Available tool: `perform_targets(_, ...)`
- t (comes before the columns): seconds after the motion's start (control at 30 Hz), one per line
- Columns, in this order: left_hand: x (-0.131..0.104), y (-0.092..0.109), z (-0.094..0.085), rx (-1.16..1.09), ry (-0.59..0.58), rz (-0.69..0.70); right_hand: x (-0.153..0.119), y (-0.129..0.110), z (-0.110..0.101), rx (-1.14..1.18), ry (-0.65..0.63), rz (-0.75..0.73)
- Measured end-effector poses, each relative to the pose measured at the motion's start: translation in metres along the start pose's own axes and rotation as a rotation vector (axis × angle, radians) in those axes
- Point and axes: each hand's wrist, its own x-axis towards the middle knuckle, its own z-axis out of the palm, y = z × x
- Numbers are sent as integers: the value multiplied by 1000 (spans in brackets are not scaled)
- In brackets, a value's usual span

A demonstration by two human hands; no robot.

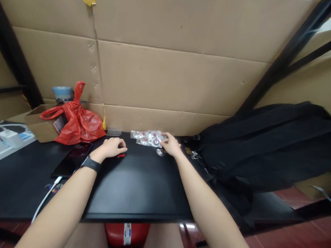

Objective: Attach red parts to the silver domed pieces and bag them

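My right hand (170, 144) is at the right end of a cluster of small clear plastic packets (145, 138), each with something round and red inside. Its thumb and fingers close on the edge of a packet there. Just below, a loose shiny round piece (161, 152) lies on the table. My left hand (113, 147) rests on the black tabletop with fingers loosely curved, thumb apart, and nothing visible in it. A small red piece (121, 155) lies beside its thumb.
Left of me are a phone (72, 159) with a white cable, a tied red plastic bag (81, 123), a cardboard box (43, 123) and a white power strip (11, 145). A black backpack (270, 144) fills the right side, with keys (195, 155) beside it. Cardboard (162, 79) walls the back.
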Motion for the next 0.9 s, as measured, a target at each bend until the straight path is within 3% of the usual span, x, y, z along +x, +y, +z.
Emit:
perform_targets(0.17, -6, -19, -13, -49, -140, 2, 2, -14, 7, -150, 41, 41)
perform_targets(0.4, -3, -12, -10, 9, -216, 56, -6, -16, -21, -147, -346, -87)
perform_targets(0.53, -4, -1, -7, 88, -126, 85, -14, -28, -25, -169, -394, 3)
perform_targets(0.67, -4, 8, -3, 117, -26, 130, -16, -34, -21, -187, -363, 38)
perform_targets(0.9, -6, 14, -2, 90, 98, 171, -14, -31, -11, -224, -282, -55)
